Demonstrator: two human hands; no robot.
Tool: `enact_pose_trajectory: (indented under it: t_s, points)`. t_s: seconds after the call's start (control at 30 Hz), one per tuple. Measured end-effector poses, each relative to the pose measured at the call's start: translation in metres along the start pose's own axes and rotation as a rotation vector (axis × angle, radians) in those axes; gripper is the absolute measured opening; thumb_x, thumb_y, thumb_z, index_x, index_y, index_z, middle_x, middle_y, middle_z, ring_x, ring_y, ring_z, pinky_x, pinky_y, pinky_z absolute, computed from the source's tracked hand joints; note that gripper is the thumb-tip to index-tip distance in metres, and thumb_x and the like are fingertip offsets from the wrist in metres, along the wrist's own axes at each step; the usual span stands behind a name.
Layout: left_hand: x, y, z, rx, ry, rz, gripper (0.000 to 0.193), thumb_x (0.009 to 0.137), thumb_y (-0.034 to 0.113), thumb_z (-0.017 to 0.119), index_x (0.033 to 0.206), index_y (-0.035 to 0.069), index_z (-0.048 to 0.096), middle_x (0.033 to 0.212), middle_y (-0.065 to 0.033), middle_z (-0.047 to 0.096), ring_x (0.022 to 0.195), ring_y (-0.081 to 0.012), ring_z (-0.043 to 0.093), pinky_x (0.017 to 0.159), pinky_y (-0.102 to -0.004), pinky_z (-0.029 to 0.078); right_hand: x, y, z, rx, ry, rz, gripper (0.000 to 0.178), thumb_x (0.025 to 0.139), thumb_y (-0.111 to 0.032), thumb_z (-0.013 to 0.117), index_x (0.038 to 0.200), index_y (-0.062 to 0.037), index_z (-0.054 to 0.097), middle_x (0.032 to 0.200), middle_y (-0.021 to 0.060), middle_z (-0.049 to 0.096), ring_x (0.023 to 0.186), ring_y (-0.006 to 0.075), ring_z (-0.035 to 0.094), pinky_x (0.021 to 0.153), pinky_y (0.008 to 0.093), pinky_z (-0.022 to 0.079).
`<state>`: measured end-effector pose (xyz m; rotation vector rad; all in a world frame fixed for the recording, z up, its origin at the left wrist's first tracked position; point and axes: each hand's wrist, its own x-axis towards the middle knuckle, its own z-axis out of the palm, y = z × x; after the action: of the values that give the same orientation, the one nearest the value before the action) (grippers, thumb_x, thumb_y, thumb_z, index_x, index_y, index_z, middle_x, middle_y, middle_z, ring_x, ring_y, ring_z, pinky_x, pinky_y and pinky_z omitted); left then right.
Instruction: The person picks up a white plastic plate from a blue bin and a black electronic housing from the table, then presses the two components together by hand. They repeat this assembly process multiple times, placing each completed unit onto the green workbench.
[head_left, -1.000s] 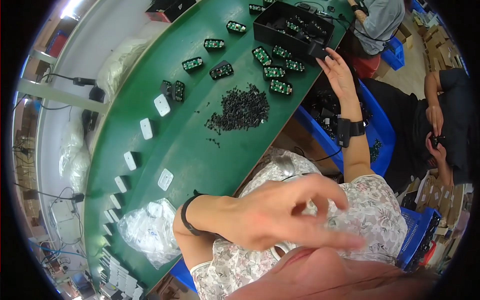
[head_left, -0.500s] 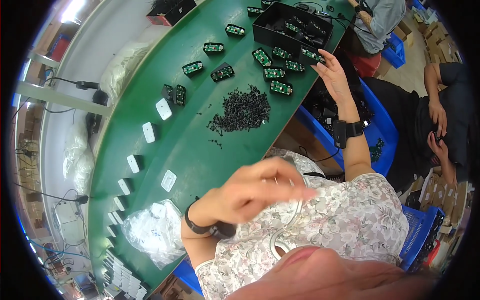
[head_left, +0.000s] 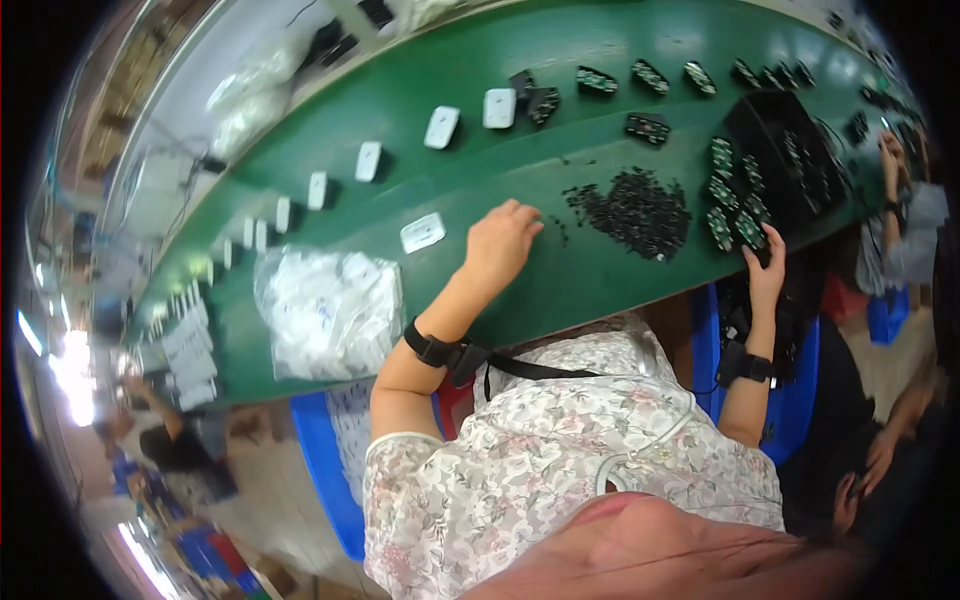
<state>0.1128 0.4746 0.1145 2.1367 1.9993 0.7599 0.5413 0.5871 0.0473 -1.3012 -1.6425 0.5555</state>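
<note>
My left hand (head_left: 502, 242) is over the table, its fingers bent and pressed together at the tips, beside a few stray small black parts. Whatever the fingertips hold, if anything, is too small to make out. Just to the right spreads a heap of small black parts (head_left: 640, 212). My right hand (head_left: 768, 262) has thumb and fingers round the near end of a black case with a green circuit board (head_left: 749, 230). That case sits at the near edge of a cluster of similar cases (head_left: 721, 190).
A black bin (head_left: 765, 125) stands behind the cluster. White cases (head_left: 441, 128) line the green table (head_left: 480, 340) towards the left; one white cover (head_left: 423, 233) lies flat. A clear plastic bag (head_left: 330, 310) with white parts sits front left. Blue crates (head_left: 330, 470) stand below. Other people work at right.
The view has turned. My left hand has gone from in front of my chest to the table beside the heap. My right hand has lowered the case from near the bin to the cluster.
</note>
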Motion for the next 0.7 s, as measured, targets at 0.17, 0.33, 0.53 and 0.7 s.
enact_pose_trajectory:
  t_s: [0.17,0.33,0.53,0.7]
  points:
    - [-0.047,-0.068,-0.042,0.277,0.218,-0.237,0.045,0.075,0.016,0.073,0.116,0.007,0.057,0.112,-0.0119,0.056,0.102,-0.0341,0.051,0.086,-0.0412,0.046,0.002,-0.003,-0.008,-0.263,-0.065,-0.090,0.055,0.081,-0.003,0.068,0.132,-0.0051,0.047,0.131,0.0102,0.049,0.121,0.0234,0.047,0.103,0.0336,0.035]
    - [-0.084,-0.107,-0.057,0.247,0.213,-0.316,0.066,0.071,0.019,0.077,0.129,0.004,0.048,0.121,-0.0166,0.053,0.110,-0.0374,0.046,0.095,-0.0416,0.041,0.011,-0.048,-0.029,-0.467,-0.009,-0.280,0.061,0.080,-0.008,0.071,0.135,-0.0030,0.045,0.136,0.0126,0.047,0.127,0.0272,0.042,0.108,0.0353,0.030]
    - [-0.132,-0.067,-0.105,0.532,0.414,-0.589,0.015,0.084,0.021,0.064,0.082,0.006,0.065,0.084,-0.0092,0.061,0.081,-0.0306,0.056,0.072,-0.0422,0.046,0.019,-0.086,-0.022,-0.370,0.234,-0.298,0.036,0.091,-0.013,0.063,0.125,-0.0018,0.054,0.124,0.0115,0.057,0.109,0.0213,0.055,0.092,0.0334,0.043]
    - [-0.206,-0.098,-0.146,0.844,0.315,-0.909,0.012,0.084,0.017,0.060,0.083,0.007,0.066,0.085,-0.0103,0.062,0.083,-0.0309,0.057,0.071,-0.0424,0.046,0.034,-0.116,0.025,-0.126,0.098,-0.407,0.031,0.094,-0.010,0.058,0.122,-0.0003,0.054,0.121,0.0109,0.058,0.106,0.0196,0.055,0.091,0.0311,0.044]
